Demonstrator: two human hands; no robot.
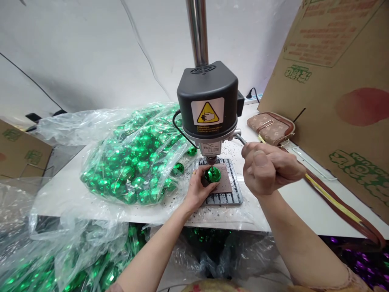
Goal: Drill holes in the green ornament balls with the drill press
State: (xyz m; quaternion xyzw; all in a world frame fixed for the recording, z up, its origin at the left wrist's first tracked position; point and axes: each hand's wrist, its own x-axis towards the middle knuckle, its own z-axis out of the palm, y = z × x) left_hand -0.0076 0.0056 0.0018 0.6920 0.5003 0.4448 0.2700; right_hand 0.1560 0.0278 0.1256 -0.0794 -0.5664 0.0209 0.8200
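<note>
My left hand (198, 187) grips a shiny green faceted ball (213, 174) between thumb and fingers. The ball sits on a flat brownish pad (225, 182) over the slotted metal base (237, 197) of a small drill press (206, 101). Directly above it is the chuck (212, 160), its tip at or very near the ball's top; contact is hard to make out. My right hand (264, 168) is closed in a fist around the press's feed lever (240, 138), whose end is hidden in the fingers.
Clear plastic bags of green balls lie left on the white table (173, 211) and below its front edge. Two loose balls (178, 168) (192, 151) are beside the press. A patterned purse (270, 127) with a strap and a large carton (340, 101) stand right. Dark shavings litter the tabletop.
</note>
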